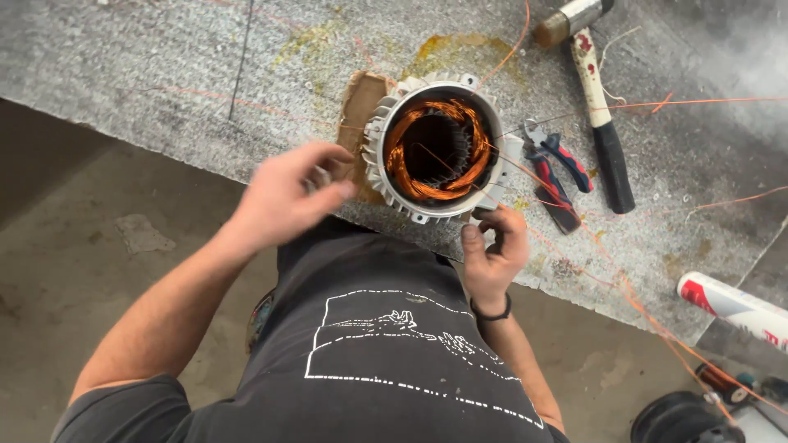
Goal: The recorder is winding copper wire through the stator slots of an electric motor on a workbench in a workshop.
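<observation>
A finned grey motor housing [392, 123] stands on end at the near edge of the grey bench [164, 74], with copper windings [402, 156] coiled inside its bore. My left hand [289, 195] hovers just left of the housing, fingers pinched together on something small I cannot make out. My right hand [492, 244] is at the housing's lower right edge, fingers curled around a pale piece there. Thin copper wires [574, 221] run from the windings off to the right.
A mallet [597, 98] with a white and black handle lies at the upper right. Pliers [558, 168] with red and blue grips rest right of the housing. A brown cardboard piece [361, 98] sits behind the housing. A white tube [730, 303] lies at the far right.
</observation>
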